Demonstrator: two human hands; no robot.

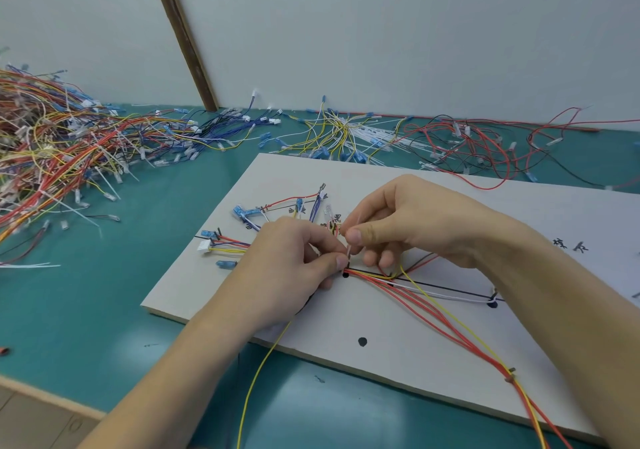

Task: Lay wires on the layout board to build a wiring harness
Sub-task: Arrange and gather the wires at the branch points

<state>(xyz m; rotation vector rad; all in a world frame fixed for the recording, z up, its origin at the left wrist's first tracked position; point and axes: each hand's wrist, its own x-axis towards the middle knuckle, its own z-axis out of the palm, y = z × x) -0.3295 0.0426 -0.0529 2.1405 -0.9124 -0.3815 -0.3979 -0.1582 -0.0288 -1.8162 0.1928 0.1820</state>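
A white layout board (381, 313) lies on the green table, marked with black lines and dots. A bundle of red, yellow and white wires (426, 296) runs across it toward the lower right. My left hand (291, 268) pinches the bundle at a junction near a black dot. My right hand (408, 220) pinches a thin white cable tie (349, 248) just above that junction. Blue and white connectors (242, 212) with short wires fan out on the board to the left of my hands. A yellow wire (259, 372) hangs off the board's front edge.
A large heap of mixed wires (52, 144) fills the table's left. Yellow and white wires with cable ties (343, 133) and red and black wires (478, 147) lie behind the board along the grey wall. The table's front edge (41, 400) is at lower left.
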